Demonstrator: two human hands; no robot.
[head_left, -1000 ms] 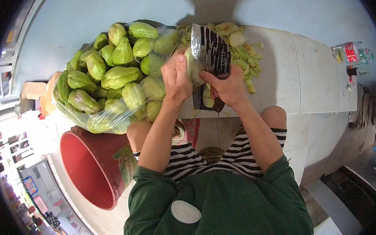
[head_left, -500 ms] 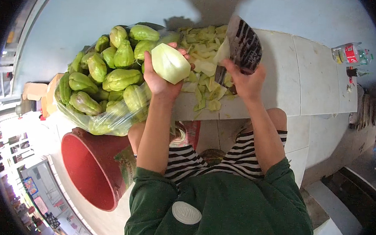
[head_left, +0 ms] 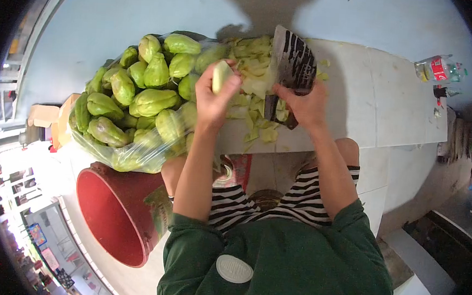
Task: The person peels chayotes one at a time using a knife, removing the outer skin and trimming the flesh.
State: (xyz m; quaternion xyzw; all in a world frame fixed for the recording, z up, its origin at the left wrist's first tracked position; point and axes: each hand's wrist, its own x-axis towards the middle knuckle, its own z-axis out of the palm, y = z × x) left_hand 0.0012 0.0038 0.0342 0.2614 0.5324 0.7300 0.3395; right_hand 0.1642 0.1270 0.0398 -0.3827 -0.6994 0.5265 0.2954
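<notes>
My left hand (head_left: 211, 100) is wrapped around a pale peeled chayote (head_left: 222, 77), mostly hidden by the fingers. My right hand (head_left: 305, 104) grips a broad, cleaver-like knife (head_left: 295, 62), its wide face dark with streaks and lettering. The blade stands tilted upward, to the right of the chayote and apart from it. Beneath and between the hands, green-yellow peelings (head_left: 256, 67) lie heaped on the tiled ledge (head_left: 352, 100). Left of my left hand, a clear plastic bag (head_left: 138, 160) holds several unpeeled green chayotes (head_left: 155, 102).
A red bucket (head_left: 110, 215) lies tipped below the bag, beside my leg. Cardboard (head_left: 44, 115) stands at the left. Plastic bottles (head_left: 438, 68) are at the ledge's far right end, and a pale blue wall (head_left: 163, 5) rises behind.
My left hand has turned the chayote, so less of it shows. The knife has shifted slightly left and swung more upright, with my right hand still gripping it.
</notes>
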